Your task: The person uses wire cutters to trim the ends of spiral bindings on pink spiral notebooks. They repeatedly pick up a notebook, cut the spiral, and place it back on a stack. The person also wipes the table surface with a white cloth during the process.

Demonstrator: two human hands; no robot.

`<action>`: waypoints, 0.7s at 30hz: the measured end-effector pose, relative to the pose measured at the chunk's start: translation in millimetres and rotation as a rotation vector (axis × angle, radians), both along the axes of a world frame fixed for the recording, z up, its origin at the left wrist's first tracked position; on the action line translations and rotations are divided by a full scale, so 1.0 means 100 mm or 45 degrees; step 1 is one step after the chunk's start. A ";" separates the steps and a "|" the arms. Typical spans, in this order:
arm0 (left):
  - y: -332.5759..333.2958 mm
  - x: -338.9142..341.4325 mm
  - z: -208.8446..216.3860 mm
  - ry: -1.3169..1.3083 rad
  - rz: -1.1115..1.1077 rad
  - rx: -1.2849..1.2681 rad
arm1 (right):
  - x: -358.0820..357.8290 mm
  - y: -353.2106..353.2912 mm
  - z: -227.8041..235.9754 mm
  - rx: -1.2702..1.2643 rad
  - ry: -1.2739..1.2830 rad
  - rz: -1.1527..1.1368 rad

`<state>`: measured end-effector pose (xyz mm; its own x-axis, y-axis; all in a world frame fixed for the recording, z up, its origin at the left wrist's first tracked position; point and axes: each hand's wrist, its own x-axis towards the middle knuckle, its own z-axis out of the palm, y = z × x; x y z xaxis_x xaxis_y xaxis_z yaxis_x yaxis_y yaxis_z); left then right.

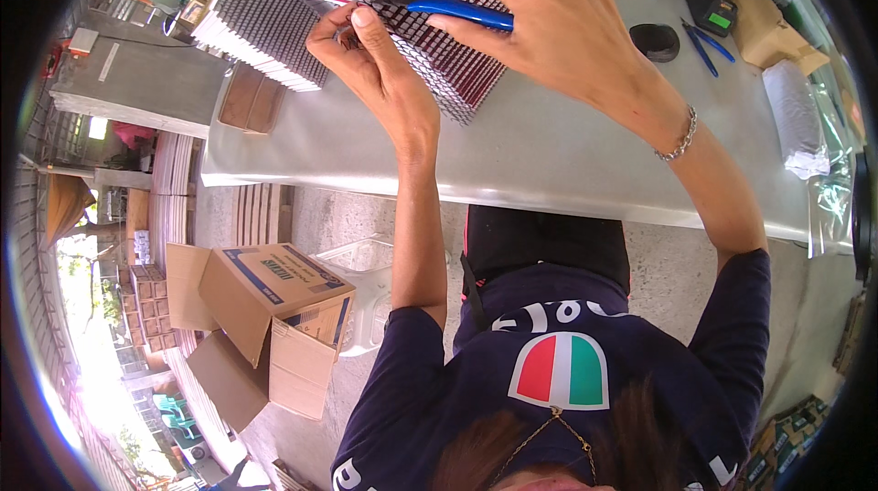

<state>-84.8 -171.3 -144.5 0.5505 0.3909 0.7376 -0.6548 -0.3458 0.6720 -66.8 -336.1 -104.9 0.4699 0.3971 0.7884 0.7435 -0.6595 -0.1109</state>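
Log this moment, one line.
right hand: gripping blue-handled cutters | left hand: by their tips | near: spiral-bound books | background: open carton

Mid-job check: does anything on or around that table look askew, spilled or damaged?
I see nothing spilled or damaged. Only the cardboard box, left of the person, looks untidy: its flaps splay open rather than closed. The right hand holds blue-handled cutters at the wire-bound books.

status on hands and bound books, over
Right hand grips blue cutters. Left hand at bound books, near cutters' tips. Books stacked on table. Second blue tool lies aside, right.
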 end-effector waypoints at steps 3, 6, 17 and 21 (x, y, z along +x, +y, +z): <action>0.03 -0.01 -0.01 0.056 0.030 0.009 | -0.01 0.03 -0.02 0.005 0.030 -0.046; 0.04 -0.01 -0.01 0.037 0.061 0.037 | -0.07 -0.01 -0.01 0.054 0.125 -0.056; -0.07 -0.05 -0.01 -0.016 -0.017 -0.055 | -0.08 -0.06 0.03 -0.074 0.176 0.064; -0.02 -0.02 -0.10 0.026 0.052 -0.005 | 0.00 0.01 -0.07 -0.006 0.161 0.038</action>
